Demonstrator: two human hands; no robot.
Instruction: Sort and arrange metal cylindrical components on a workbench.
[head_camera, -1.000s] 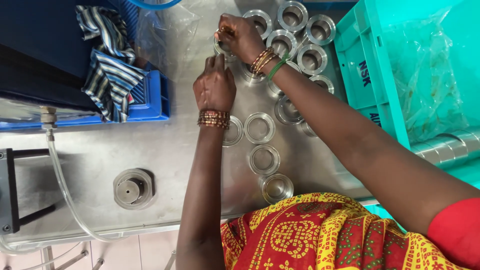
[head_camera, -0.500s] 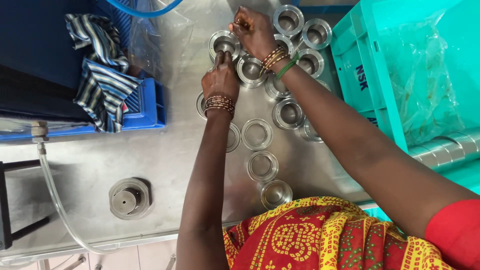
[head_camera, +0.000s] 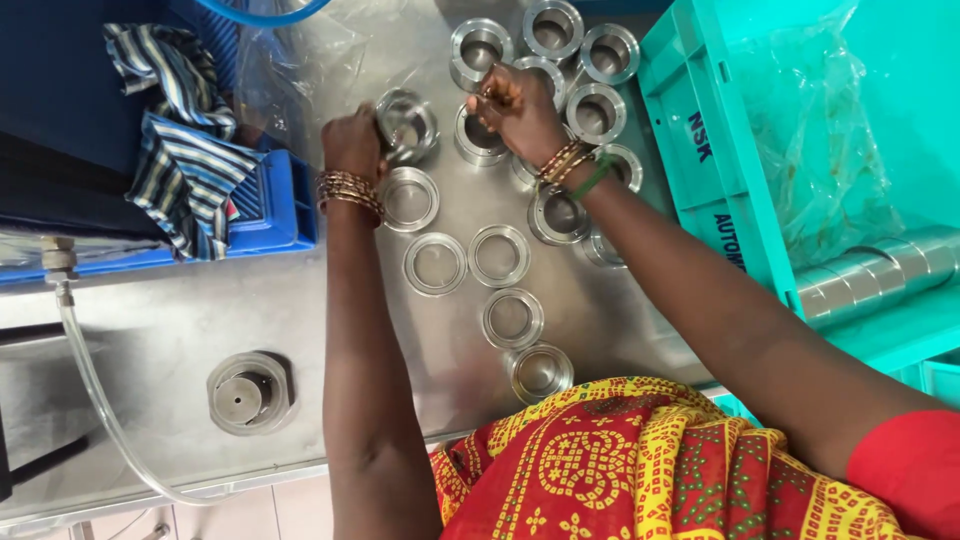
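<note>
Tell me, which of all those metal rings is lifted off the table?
The ring in the left hand: it is tilted and gripped at its edge, just left of the right hand. The others lie flat on the steel table.

Two bare forearms, uncovered from wrist to upper arm. Stack of thin gold and red bangles (head_camera: 350, 190) just behind the left hand (head_camera: 352, 143). Similar stack of gold and red bangles (head_camera: 562, 160) just behind the right hand (head_camera: 515, 110), with one plain green bangle (head_camera: 593, 178) next up the arm. Short red sleeve (head_camera: 905, 470) far up the right arm. Red and yellow printed cloth garment (head_camera: 640, 470) over the torso, patterned with dots and small motifs.
</note>
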